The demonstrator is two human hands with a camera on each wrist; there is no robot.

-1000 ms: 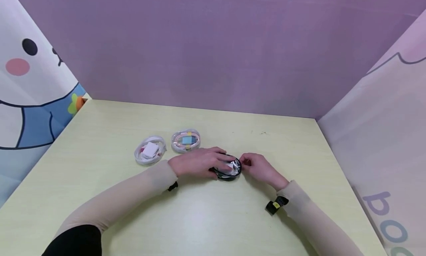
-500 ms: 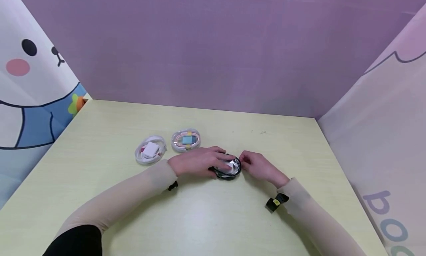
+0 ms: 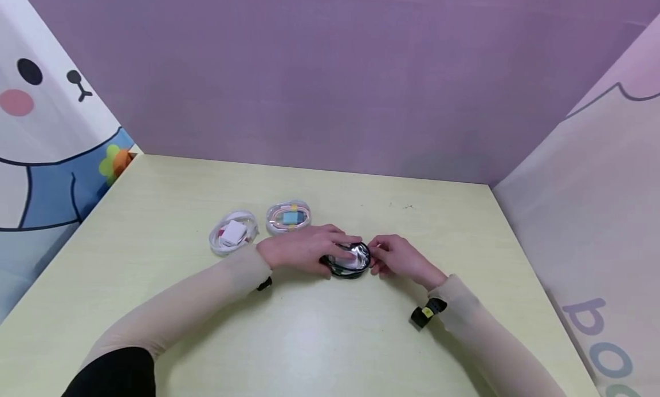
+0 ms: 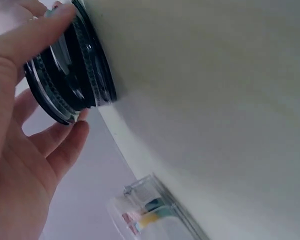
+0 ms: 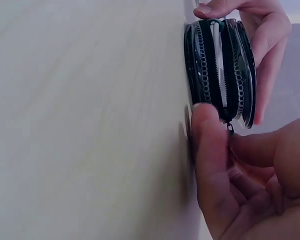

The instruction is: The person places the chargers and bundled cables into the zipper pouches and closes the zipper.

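A round clear zip pouch with black trim [image 3: 359, 264] lies flat on the table between both hands. My left hand [image 3: 301, 249] grips it from the left, with fingers over its top and the thumb at the near side. In the right wrist view, the pouch's zip [image 5: 221, 75] is partly undone, and something white shows in the gap. Thumb and fingers of my right hand [image 3: 404, 260] pinch the small zip pull [image 5: 230, 129] at the pouch's right edge. The thumb and finger hide part of the pull.
Left of the pouch lie two more round clear cases: one with a white charger [image 3: 234, 232], one with a pink cable and a light-blue piece [image 3: 290, 217]. Purple cloth [image 3: 319, 87] rises behind the pale table [image 3: 309, 339]; printed cloths flank it.
The pouch and my left hand have shifted slightly left. My right hand stays by the pouch's right edge, its lower fingers now more spread. The other two cases have not moved.
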